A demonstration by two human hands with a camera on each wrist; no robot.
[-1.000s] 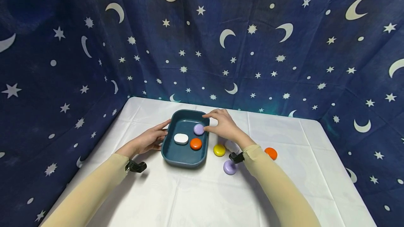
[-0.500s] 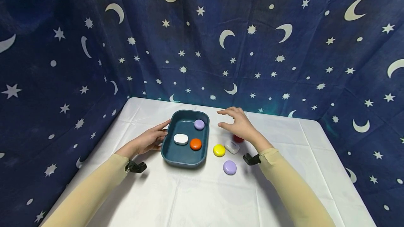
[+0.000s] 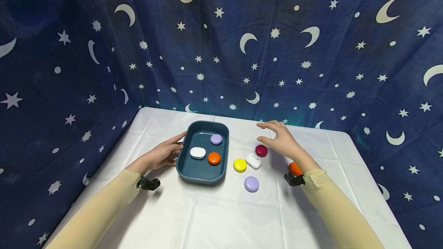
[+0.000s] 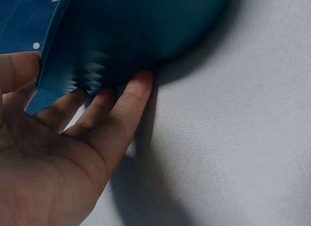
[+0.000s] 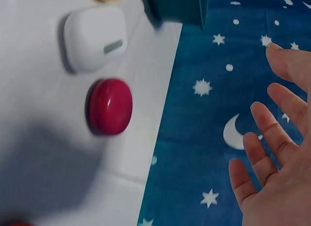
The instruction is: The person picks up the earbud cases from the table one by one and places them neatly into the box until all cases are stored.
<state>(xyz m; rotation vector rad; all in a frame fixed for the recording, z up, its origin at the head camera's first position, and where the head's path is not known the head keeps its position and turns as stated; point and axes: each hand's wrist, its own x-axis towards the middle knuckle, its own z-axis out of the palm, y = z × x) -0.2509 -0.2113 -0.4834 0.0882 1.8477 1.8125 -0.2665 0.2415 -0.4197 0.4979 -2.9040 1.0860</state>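
A dark teal tray (image 3: pixel 202 178) stands on the table, and my left hand (image 3: pixel 163 154) rests against its left side. In the left wrist view the fingers (image 4: pixel 127 109) lie extended along the tray wall, with the thumb at the rim. Inside the tray are a round lilac piece (image 3: pixel 216 139), a white oval piece (image 3: pixel 198 153) and a round orange piece (image 3: pixel 214 158). My right hand (image 3: pixel 282 139) holds nothing, its fingers spread above the table right of the tray. Nearest to it is a glossy dark red round piece (image 3: pixel 261 150), with a rounded white case (image 5: pixel 95 39) beside that.
Right of the tray lie a yellow round piece (image 3: pixel 240 165) and another lilac one (image 3: pixel 251 184). A second orange piece (image 3: pixel 295 169) is partly hidden behind the right wrist. Dark blue star-and-moon cloth (image 3: pixel 221 49) hangs behind the white-covered table (image 3: pixel 221 222).
My right hand has let go of the lilac piece in the tray and moved right, uncovering the dark red piece and the white case. The left hand has stayed at the tray.
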